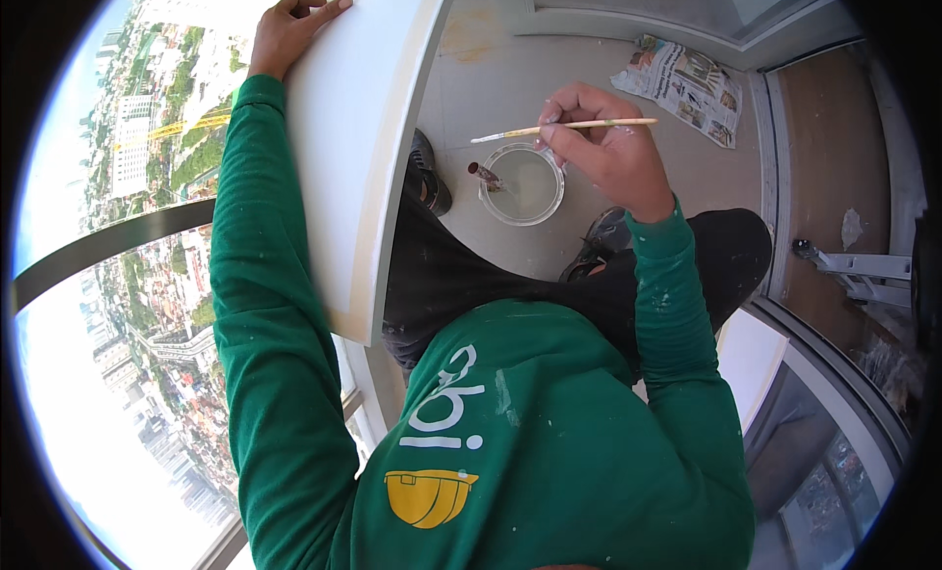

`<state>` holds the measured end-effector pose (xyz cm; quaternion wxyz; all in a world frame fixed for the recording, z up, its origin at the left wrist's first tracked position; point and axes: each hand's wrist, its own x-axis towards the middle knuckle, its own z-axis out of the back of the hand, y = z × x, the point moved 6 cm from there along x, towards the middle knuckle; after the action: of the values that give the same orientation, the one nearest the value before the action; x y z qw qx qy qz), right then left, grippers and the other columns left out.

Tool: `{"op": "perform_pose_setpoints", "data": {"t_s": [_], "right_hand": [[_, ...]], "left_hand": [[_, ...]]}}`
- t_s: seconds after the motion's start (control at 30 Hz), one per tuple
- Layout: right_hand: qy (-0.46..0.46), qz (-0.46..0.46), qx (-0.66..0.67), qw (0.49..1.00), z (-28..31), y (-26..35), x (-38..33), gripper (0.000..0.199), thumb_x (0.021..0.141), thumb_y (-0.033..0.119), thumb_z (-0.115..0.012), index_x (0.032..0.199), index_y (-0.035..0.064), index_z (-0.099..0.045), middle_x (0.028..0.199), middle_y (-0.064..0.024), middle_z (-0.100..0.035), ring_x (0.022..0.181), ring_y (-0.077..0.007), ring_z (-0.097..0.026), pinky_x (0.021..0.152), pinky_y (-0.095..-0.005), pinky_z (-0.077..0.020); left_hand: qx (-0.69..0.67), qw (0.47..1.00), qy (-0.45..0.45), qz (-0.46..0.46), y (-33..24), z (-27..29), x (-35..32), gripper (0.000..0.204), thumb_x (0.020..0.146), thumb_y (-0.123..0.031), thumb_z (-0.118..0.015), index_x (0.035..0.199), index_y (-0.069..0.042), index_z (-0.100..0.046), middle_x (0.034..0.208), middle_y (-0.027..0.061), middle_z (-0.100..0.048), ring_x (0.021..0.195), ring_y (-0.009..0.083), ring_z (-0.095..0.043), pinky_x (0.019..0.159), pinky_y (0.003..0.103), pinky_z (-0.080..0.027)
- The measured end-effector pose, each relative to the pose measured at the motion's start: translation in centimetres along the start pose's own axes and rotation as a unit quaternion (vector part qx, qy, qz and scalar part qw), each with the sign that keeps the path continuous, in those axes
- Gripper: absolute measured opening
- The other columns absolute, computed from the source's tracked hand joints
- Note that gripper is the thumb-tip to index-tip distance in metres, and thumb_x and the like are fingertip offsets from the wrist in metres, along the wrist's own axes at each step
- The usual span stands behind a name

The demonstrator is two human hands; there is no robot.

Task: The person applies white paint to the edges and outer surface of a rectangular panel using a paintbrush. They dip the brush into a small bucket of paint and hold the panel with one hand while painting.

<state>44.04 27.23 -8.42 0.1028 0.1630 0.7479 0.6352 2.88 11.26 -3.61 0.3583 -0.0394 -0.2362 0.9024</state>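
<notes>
A thin paintbrush (579,126) with a pale wooden handle is pinched in my right hand (608,143). Its white-coated tip points left, apart from the panel. At my left stands a white panel (339,129) with a strip of masking tape (388,129) along its right side. My left hand (285,32) grips the panel's far left edge, its thumb laid on the surface; some of its fingers are hidden. Below the brush, a clear round tub (523,213) of cloudy liquid sits on the floor. A dark red-brown handle (483,176) leans out over the tub's left rim.
Crumpled newspaper (692,89) lies on the floor at the far right. Tall windows (128,227) on the left look out over a city. Beside my right knee are a door track (770,158) and a metal ladder-like frame (863,266). My shoes (601,238) flank the tub.
</notes>
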Motion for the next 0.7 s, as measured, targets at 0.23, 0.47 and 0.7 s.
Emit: {"op": "perform_pose_setpoints", "data": {"t_s": [0.23, 0.47, 0.7], "right_hand": [[0.133, -0.191, -0.432, 0.871, -0.4, -14.1, 1.9, 0.024, 0.081, 0.015, -0.069, 0.099, 0.0018, -0.078, 0.102, -0.0218, -0.076, 0.092, -0.0381, -0.074, 0.085, -0.0432, -0.0598], [0.285, -0.257, -0.555, 0.738, -4.4, -27.2, 1.2, 0.027, 0.084, 0.01, -0.065, 0.106, 0.0001, -0.078, 0.113, -0.0278, -0.074, 0.107, -0.0432, -0.072, 0.096, -0.0492, -0.0584], [0.306, -0.303, -0.573, 0.698, -4.9, -32.2, 1.7, 0.027, 0.087, 0.01, -0.066, 0.108, -0.0042, -0.077, 0.118, -0.0305, -0.072, 0.114, -0.044, -0.07, 0.099, -0.05, -0.0572]], "left_hand": [[-0.046, 0.995, -0.063, 0.06, -0.3, 2.7, -2.7, 0.053, 0.077, -0.047, -0.09, 0.096, 0.0, -0.076, 0.073, 0.003, -0.062, 0.066, 0.015, -0.054, 0.058, 0.034, -0.045], [-0.064, 0.994, -0.065, 0.067, -0.7, 4.5, -4.5, 0.055, 0.076, -0.048, -0.089, 0.097, 0.0, -0.074, 0.071, 0.0018, -0.059, 0.064, 0.0141, -0.051, 0.056, 0.033, -0.041], [-0.048, 0.993, -0.079, 0.079, 1.2, 6.2, -5.7, 0.058, 0.076, -0.051, -0.089, 0.099, -0.001, -0.074, 0.071, 0.0015, -0.058, 0.064, 0.0142, -0.051, 0.057, 0.033, -0.041]]}}
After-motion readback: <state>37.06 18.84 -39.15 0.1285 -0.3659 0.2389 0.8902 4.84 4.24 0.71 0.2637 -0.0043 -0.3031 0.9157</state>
